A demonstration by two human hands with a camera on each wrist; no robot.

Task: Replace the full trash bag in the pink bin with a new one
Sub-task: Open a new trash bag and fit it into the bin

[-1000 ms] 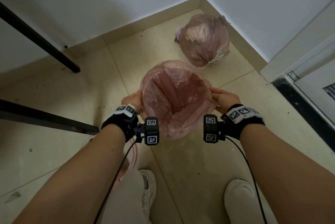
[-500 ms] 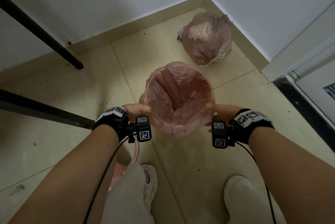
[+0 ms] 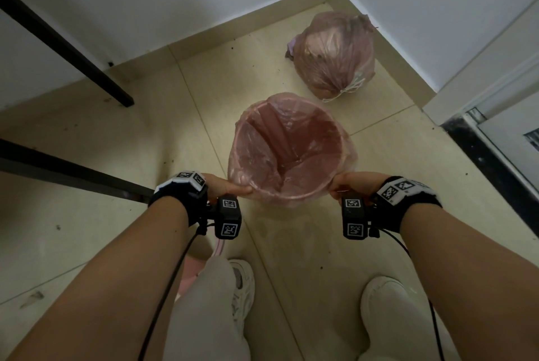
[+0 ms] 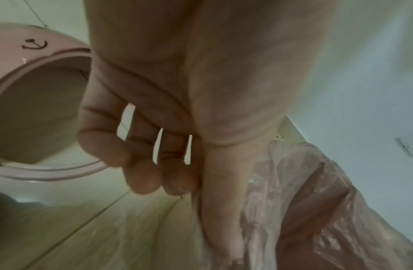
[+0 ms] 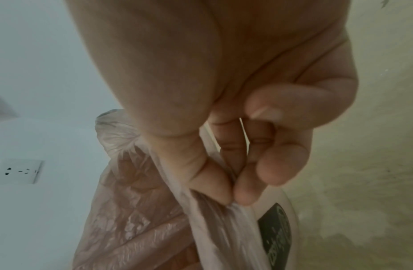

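From the head view, my hands have slid from the bin's sides toward its near rim over the last second, so the new bag (image 3: 287,153) is nearly seated. My left hand (image 3: 224,187) and right hand (image 3: 354,185) each pinch its folded edge low in the middle of the frame; the full bag (image 3: 335,54) sits tied at upper right.

At the left wrist, my thumb presses plastic at lower right; a pink lid (image 4: 37,109) lies at left.

At the right wrist, my thumb and fingertips (image 5: 244,193) are clamped on a gathered fold at centre.
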